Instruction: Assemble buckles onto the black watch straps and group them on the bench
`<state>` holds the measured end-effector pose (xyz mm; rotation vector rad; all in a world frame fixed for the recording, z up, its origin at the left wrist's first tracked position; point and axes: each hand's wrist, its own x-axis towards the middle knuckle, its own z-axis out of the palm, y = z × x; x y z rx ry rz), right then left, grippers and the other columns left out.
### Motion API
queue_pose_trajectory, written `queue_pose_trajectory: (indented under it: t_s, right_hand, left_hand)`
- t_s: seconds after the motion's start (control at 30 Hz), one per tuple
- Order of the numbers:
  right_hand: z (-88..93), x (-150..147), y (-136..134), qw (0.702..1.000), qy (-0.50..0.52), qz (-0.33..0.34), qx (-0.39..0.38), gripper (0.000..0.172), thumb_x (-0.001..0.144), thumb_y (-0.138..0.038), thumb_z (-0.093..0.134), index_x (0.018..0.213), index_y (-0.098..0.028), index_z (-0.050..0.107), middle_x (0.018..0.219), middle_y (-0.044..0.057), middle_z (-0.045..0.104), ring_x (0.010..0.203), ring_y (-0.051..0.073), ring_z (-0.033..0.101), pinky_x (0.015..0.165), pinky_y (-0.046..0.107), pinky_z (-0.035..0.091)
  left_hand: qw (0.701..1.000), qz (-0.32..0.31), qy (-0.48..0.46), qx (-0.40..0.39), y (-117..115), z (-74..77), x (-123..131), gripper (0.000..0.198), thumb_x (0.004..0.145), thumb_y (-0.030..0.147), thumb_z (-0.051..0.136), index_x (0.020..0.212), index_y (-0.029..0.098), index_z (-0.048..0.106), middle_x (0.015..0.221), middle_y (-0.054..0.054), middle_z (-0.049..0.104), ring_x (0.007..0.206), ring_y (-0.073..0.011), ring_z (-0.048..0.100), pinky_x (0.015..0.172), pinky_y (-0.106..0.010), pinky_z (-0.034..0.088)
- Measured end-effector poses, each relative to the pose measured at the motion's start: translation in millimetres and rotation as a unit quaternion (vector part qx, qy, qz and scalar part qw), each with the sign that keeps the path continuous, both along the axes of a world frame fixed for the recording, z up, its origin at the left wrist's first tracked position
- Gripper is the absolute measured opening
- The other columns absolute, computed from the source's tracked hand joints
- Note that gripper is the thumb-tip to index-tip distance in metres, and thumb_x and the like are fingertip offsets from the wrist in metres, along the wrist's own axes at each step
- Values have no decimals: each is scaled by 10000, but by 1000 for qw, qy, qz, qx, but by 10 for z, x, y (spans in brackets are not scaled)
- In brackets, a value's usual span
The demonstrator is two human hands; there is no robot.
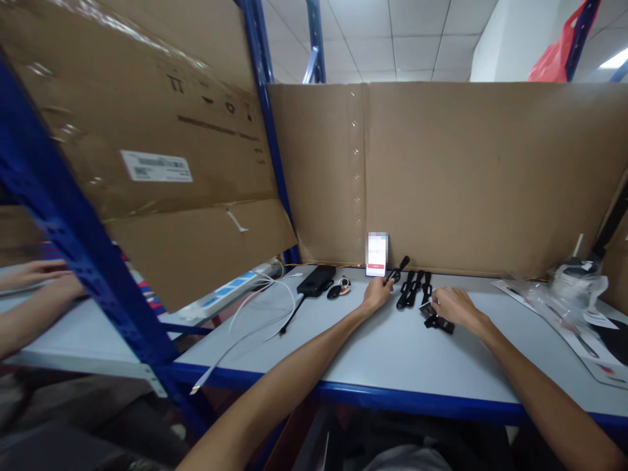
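My left hand (377,293) is closed on a black strap-like piece (398,268) that it holds tilted up off the grey table (383,353), just in front of a lit phone (377,254) leaning on the cardboard wall. My right hand (454,306) rests on the table with its fingers curled over another black piece (438,320). Between the two hands lies a short row of black straps (415,288), side by side.
A black power bank (316,280) with white cables (255,307), a key fob (338,289) and a power strip (228,291) lie to the left. Plastic bags and papers (574,294) sit at the right. Another person's hands (34,278) rest beyond the blue rack post (83,242).
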<state>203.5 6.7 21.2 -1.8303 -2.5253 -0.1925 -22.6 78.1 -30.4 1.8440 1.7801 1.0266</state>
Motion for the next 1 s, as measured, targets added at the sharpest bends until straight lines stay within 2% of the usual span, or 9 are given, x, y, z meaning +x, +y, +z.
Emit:
queue_pose_trajectory:
  t_s: [0.2,0.33,0.5,0.6,0.73,0.83,1.0]
  right_hand:
    - [117,82,19,999,29,-23,26,288,933,-241,458,968,-171,735,1008,159,730,964,278,689,757,303,441]
    - [312,302,69,986,79,-123,85,328,965,-317,442,1058,-196,733,1049,164,723,1002,274,672,777,303,444]
    - [468,790,159,950,135,-238,153,386,975,-362,401,1090,-195,730,1053,165,723,995,286,676,768,322,456]
    - [444,1049,224,935,145,-282,162,385,957,-346,420,1089,-179,741,1059,180,719,1016,300,672,762,324,462]
    - [323,1214,319,933,129,-309,132,381,943,-336,444,1088,-167,752,1084,202,710,1031,303,673,788,339,472]
    - [218,1251,378,940,116,-306,99,353,940,-317,467,1088,-172,753,1106,203,709,1048,297,674,805,342,473]
    - [48,1197,444,956,120,-262,58,340,969,-278,444,1101,-151,731,1135,199,704,1082,286,666,792,310,464]
  left_hand:
    - [998,26,40,-34,19,-47,36,225,915,358,549,947,170,670,887,-81,720,862,-216,637,693,-265,385]
    - [998,8,55,-38,-46,-44,49,200,927,317,515,1025,192,636,875,-61,719,883,-209,640,736,-275,394]
    - [997,-6,67,-30,-125,9,55,197,909,290,543,1069,197,612,994,-68,715,950,-212,632,767,-281,406]
    - [994,-20,111,-16,-200,57,77,212,911,283,536,1099,209,602,999,-65,709,961,-218,627,788,-290,408]
    - [983,-36,177,5,-302,87,122,225,925,301,503,1106,221,609,1034,-75,688,989,-232,617,808,-311,416]
    - [971,-52,229,41,-340,73,152,246,944,322,463,1067,203,640,1146,-113,639,1091,-254,574,860,-328,419]
    - [958,-83,263,80,-339,10,197,379,967,413,409,1120,166,652,1145,-146,608,1103,-278,554,957,-373,406]
